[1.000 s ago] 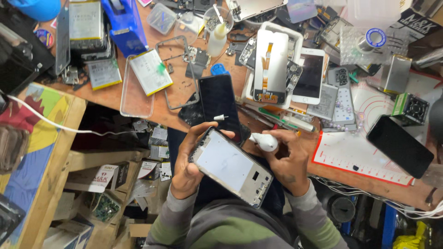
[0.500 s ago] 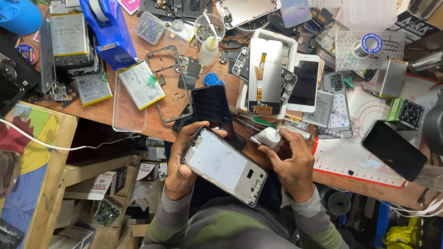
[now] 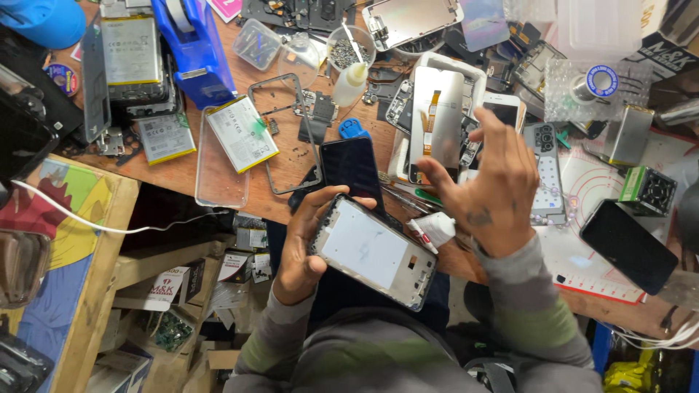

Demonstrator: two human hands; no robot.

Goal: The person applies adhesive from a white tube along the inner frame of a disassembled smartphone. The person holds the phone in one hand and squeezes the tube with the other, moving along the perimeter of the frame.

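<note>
My left hand (image 3: 300, 244) grips an opened phone frame (image 3: 373, 251), its white inner plate facing up, held over my lap at the table's front edge. My right hand (image 3: 486, 185) is raised over the bench, fingers spread, reaching to a white display panel with an orange flex cable (image 3: 435, 124). A small white glue tube (image 3: 433, 231) with a red-marked nozzle is tucked under that hand's palm. A black phone screen (image 3: 352, 169) lies just beyond the frame.
The wooden bench (image 3: 178, 171) is crowded: batteries (image 3: 240, 132), a bare phone bezel (image 3: 282, 135), a blue tape dispenser (image 3: 191, 51), a squeeze bottle (image 3: 349, 81), a white phone (image 3: 501, 110), a black phone (image 3: 628, 244) on a white mat (image 3: 597, 189), a solder spool (image 3: 591, 84).
My right hand has lifted from beside the frame and moved forward and up to the white display panel, still carrying the glue tube. The view has shifted closer to the bench.
</note>
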